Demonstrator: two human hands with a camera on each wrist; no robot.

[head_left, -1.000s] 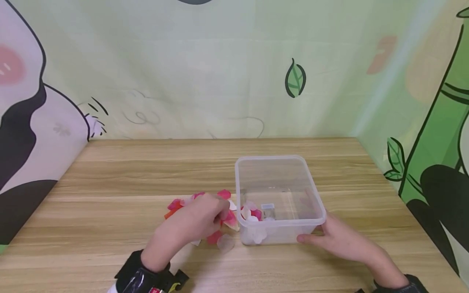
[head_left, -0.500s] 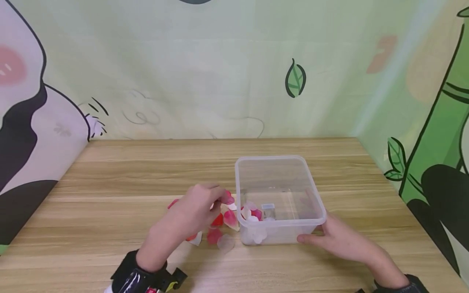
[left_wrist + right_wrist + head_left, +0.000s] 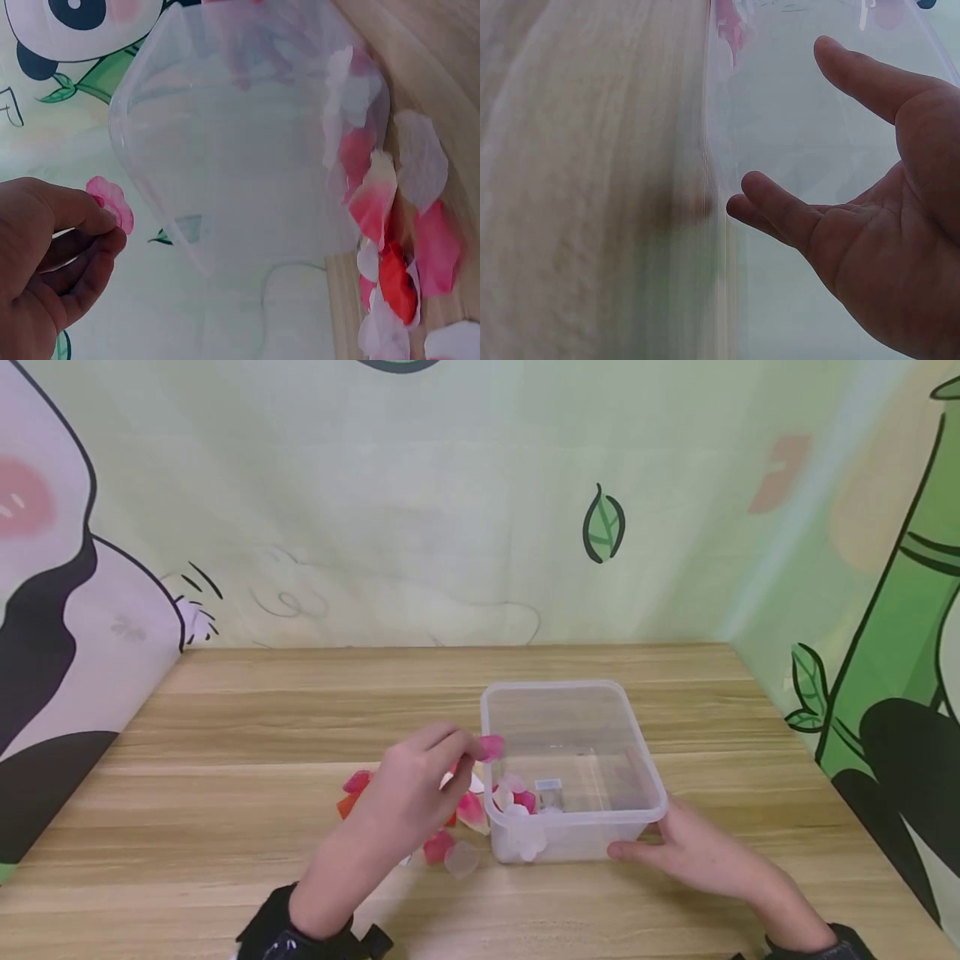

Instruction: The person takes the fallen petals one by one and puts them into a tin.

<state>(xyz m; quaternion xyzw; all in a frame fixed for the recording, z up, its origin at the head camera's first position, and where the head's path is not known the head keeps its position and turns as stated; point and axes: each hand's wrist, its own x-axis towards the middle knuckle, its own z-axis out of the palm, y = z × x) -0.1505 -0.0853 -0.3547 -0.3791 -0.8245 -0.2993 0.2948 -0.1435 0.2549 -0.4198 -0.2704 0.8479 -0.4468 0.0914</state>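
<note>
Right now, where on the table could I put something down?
On the left, between the loose petals and the left wall, the table looks bare. There's room behind the clear box too, up to the back wall. It's crowded just left of the box, with petals and the left hand, and at its near right corner, with the right hand.

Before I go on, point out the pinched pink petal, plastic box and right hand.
Pinched pink petal [image 3: 115, 202], left wrist view: its visible face.
Plastic box [image 3: 577, 817], head view: front rim.
Right hand [image 3: 693, 852], head view: middle of the hand.
</note>
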